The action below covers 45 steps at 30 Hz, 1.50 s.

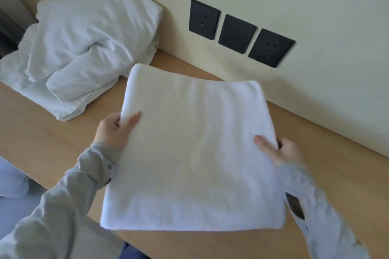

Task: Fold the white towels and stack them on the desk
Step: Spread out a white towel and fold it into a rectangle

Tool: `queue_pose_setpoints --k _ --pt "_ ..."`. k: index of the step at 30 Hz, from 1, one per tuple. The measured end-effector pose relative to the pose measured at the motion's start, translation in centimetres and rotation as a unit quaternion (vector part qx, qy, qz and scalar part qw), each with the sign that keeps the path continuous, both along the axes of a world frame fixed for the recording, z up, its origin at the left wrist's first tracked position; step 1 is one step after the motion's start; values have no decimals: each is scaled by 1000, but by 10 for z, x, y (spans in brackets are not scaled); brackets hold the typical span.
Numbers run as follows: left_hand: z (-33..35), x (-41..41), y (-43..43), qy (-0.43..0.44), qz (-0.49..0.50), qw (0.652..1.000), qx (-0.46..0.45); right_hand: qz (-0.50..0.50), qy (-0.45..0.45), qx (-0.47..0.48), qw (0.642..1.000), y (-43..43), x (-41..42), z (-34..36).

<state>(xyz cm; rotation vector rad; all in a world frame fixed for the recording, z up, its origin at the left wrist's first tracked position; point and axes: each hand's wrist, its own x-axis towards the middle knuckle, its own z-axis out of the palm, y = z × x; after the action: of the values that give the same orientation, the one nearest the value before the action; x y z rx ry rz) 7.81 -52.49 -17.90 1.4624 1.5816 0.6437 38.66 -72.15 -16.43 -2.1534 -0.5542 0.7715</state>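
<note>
A folded white towel (195, 149) is held flat over the wooden desk (42, 136), its near edge hanging past the desk's front edge. My left hand (114, 130) grips its left side, thumb on top. My right hand (277, 150) grips its right side, thumb on top as well. A heap of rumpled white towels (84, 44) lies at the back left of the desk, on top of a flatter folded one (63, 105).
Three black wall sockets (237, 31) sit in a row on the cream wall just behind the desk. Wooden panelling rises at the far left corner. Blue fabric shows below the desk's front edge at the left.
</note>
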Motion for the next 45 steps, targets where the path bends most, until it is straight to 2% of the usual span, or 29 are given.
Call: queue_pose_setpoints --k 3,5,7,8,10,11,12,14,16,17,24,27,30,33,35,37,42,43,45 --pt "-8 31 29 22 -102 994 -23 -121 48 31 991 -42 -22 -17" --pt "-26 52 38 51 -162 984 -48 -164 61 -5 985 -57 -31 -35" --pt "-44 70 39 124 -208 969 -46 -174 57 -73 980 -68 -39 -53" --pt "-52 75 37 163 -211 963 -26 -180 29 -107 977 -73 -42 -59" --pt "-62 78 24 220 -207 953 30 -192 -95 -148 966 -78 -48 -67" --pt "-63 79 12 244 -228 938 88 -172 -176 -156 957 -76 -54 -68" --pt "-63 78 -2 267 -279 910 152 -128 -251 -155 947 -70 -61 -68" --pt "-64 73 -26 286 -416 832 233 19 -355 -157 921 -52 -79 -68" --pt "-72 64 -33 305 -498 774 245 138 -347 -180 910 -40 -90 -75" --pt "-76 59 -31 311 -517 759 245 160 -325 -193 912 -39 -91 -80" --pt "-77 51 -13 275 -586 718 256 186 -298 -233 907 -49 -92 -91" --pt "-65 20 -4 243 -653 662 278 245 -294 -190 904 -73 -107 -74" --pt "-61 -29 -5 233 -709 592 305 330 -336 -179 864 -114 -133 -68" --pt "-59 -56 -8 253 -731 564 288 376 -339 -217 835 -140 -145 -68" --pt "-59 -58 -5 262 -734 551 298 391 -346 -225 822 -142 -139 -70" --pt "-58 -54 -3 255 -732 544 320 388 -353 -204 826 -140 -131 -72" --pt "-39 -43 7 257 -748 542 284 331 -333 -95 878 -144 -121 -68" --pt "-35 -40 11 237 -746 570 250 308 -317 -76 894 -144 -118 -63" --pt "-25 -34 22 225 -711 655 120 254 -264 -56 929 -140 -108 -48"
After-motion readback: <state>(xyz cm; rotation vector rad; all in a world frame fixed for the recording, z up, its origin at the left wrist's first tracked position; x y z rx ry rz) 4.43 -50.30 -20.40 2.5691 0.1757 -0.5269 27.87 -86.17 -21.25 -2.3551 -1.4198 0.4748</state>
